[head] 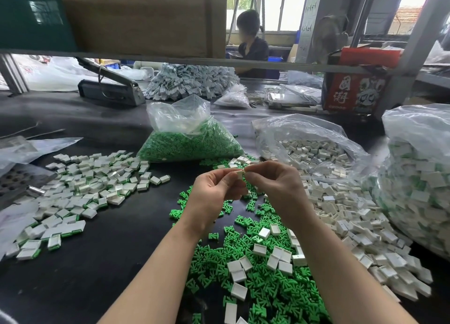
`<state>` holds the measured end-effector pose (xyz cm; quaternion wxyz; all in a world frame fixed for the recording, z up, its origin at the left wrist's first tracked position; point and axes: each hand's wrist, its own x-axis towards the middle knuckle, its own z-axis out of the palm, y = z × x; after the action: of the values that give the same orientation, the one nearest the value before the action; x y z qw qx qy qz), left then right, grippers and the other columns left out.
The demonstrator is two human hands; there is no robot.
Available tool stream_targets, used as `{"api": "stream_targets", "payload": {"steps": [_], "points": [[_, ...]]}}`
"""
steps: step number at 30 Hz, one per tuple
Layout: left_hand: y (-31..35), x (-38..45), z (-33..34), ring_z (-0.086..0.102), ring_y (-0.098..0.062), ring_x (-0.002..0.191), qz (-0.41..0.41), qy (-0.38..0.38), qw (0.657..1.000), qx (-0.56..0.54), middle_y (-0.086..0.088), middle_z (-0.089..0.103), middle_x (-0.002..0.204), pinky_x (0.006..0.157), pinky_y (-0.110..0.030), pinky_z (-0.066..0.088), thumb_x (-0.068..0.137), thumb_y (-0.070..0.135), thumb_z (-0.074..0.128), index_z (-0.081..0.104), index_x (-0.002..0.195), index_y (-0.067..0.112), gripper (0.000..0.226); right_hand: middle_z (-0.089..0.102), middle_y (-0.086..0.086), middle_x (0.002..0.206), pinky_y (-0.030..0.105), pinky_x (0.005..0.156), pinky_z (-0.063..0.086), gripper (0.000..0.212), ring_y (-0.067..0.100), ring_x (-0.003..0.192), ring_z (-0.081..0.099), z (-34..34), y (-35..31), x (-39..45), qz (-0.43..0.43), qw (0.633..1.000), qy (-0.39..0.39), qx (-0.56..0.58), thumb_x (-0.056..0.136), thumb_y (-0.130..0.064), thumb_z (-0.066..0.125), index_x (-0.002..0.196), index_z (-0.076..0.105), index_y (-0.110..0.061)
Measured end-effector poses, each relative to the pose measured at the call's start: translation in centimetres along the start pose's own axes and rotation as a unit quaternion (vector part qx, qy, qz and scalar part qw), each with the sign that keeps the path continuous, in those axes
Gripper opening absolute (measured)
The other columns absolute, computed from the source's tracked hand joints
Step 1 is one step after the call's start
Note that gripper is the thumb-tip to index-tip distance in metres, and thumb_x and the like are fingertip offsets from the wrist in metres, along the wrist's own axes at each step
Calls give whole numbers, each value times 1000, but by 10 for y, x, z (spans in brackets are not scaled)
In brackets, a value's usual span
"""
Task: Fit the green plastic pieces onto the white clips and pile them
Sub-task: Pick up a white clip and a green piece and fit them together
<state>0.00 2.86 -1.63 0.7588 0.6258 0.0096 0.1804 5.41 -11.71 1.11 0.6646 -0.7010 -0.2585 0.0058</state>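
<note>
Mostly hidden between the fingertips of both hands: one small white clip (240, 174), held above the dark surface (102, 262), only a pale corner showing; whether a green piece sits in it, impossible to tell. Left hand (215, 189) pinching the clip from the left, fingers curled. Right hand (275, 184) pinching from the right, thumb and forefinger closed on it. Forearms cut off by the bottom edge.

Below the hands, a loose scatter of green plastic pieces (255, 282), matte, small, branched. Among and right of them, hollow boxy white clips (345, 216), smooth plastic, spilling from a crinkled clear bag (306, 138). At left, well apart, a flat spread of finished clips (92, 184), white with green edges. Behind, a clear bag of green pieces (187, 143), mouth open. At far right, a bulging clear bag of assembled clips (418, 177), cut off by the frame.

Further back, a red carton (353, 92) with large Chinese characters, partly hidden by a metal post, too distorted to read with certainty.
</note>
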Motion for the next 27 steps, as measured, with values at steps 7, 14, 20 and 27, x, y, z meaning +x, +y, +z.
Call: {"api": "stream_targets", "payload": {"steps": [7, 14, 20, 27], "points": [[1, -3, -6, 61, -15, 63, -1, -59, 982, 177, 3, 65, 67, 63, -29, 50, 101, 25, 53, 64, 85, 14, 22, 74, 8, 83, 20, 68, 55, 9, 11, 71, 68, -6, -2, 0, 4, 998, -51, -39, 83, -4, 73, 89, 74, -10], [6, -6, -5, 53, -9, 58, 38, -45, 974, 217, 6, 57, 63, 59, -25, 46, 100, 22, 56, 60, 79, 12, 23, 72, 15, 84, 31, 65, 52, 14, 13, 66, 63, -5, 1, 0, 48, 993, -71, -78, 88, -15, 70, 101, 67, -9], [3, -5, -7, 49, -7, 56, 35, -59, 971, 228, 10, 56, 60, 56, -21, 43, 100, 22, 55, 58, 80, 11, 23, 63, 6, 69, 36, 57, 41, 27, 19, 59, 49, 3, 9, 0, 58, 975, -141, -164, 102, -19, 48, 81, 60, -8], [-3, -8, -3, 45, -6, 54, -34, -89, 984, 150, 7, 52, 63, 50, -15, 37, 100, 31, 44, 51, 76, 17, 28, 50, 5, 63, 40, 61, 34, 31, 20, 61, 41, 5, 12, 0, 51, 981, -152, -111, 101, -11, 44, 70, 50, -9]]}}
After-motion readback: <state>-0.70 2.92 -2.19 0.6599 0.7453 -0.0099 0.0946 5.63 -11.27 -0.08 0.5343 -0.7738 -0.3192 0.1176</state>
